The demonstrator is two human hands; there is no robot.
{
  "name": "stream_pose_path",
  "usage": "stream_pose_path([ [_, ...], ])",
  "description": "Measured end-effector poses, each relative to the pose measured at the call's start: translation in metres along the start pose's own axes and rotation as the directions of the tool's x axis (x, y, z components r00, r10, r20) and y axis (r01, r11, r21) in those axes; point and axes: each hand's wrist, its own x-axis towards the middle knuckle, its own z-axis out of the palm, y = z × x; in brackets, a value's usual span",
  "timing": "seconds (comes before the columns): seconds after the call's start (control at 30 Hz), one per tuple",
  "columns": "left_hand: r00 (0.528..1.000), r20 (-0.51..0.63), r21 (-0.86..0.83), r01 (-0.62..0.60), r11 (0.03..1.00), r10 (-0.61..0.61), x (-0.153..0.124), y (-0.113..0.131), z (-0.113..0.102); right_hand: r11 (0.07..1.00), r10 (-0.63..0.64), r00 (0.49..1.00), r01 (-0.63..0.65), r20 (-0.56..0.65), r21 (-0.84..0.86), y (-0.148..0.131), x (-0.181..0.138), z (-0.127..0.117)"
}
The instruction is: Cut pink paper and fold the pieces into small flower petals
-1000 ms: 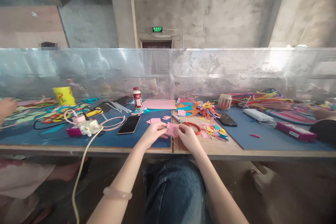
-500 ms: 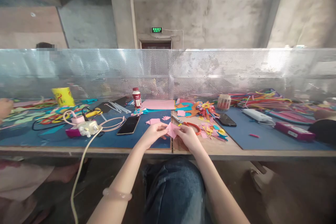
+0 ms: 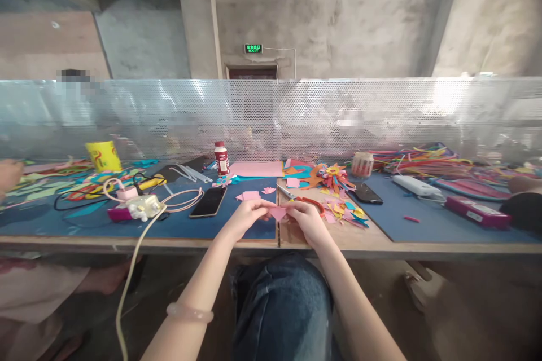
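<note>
A small sheet of pink paper [image 3: 278, 212], now in the shape of a downward-pointing triangle, is stretched between my two hands above the table's front edge. My left hand [image 3: 249, 215] pinches its left corner, and the fingers of my right hand [image 3: 305, 219] are closed on the right corner. Just beyond them lie pink paper squares [image 3: 248, 196] and a small pink cut-out flower [image 3: 268, 190]. Scissors with orange handles [image 3: 312, 203] rest behind my right hand, which partly hides them.
A phone [image 3: 208, 202], a power strip [image 3: 141, 207] with cables and a red bottle [image 3: 221, 158] stand to the left. Paper scraps [image 3: 344, 211], a paper flower [image 3: 333, 176] and another phone [image 3: 366, 192] lie right. A perforated metal screen [image 3: 254, 115] closes the back. Other people's hands show at both sides.
The pink paper has gone from an opened diamond to a folded triangle with its point down. Both hands have stayed in nearly the same place, still holding it.
</note>
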Motion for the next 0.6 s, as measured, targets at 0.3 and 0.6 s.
stream_pose_path([
  [0.3,1.000,-0.003,0.072,-0.015,0.997,0.015,0.0000,-0.0006,0.0008,0.994,0.022,1.000,-0.023,-0.009,-0.103,-0.0063,-0.0021,0.0026],
  [0.6,0.999,-0.016,0.128,-0.047,0.991,0.049,-0.0017,0.0035,0.0029,0.963,-0.030,0.993,0.059,0.113,-0.262,-0.0014,-0.0013,0.0042],
])
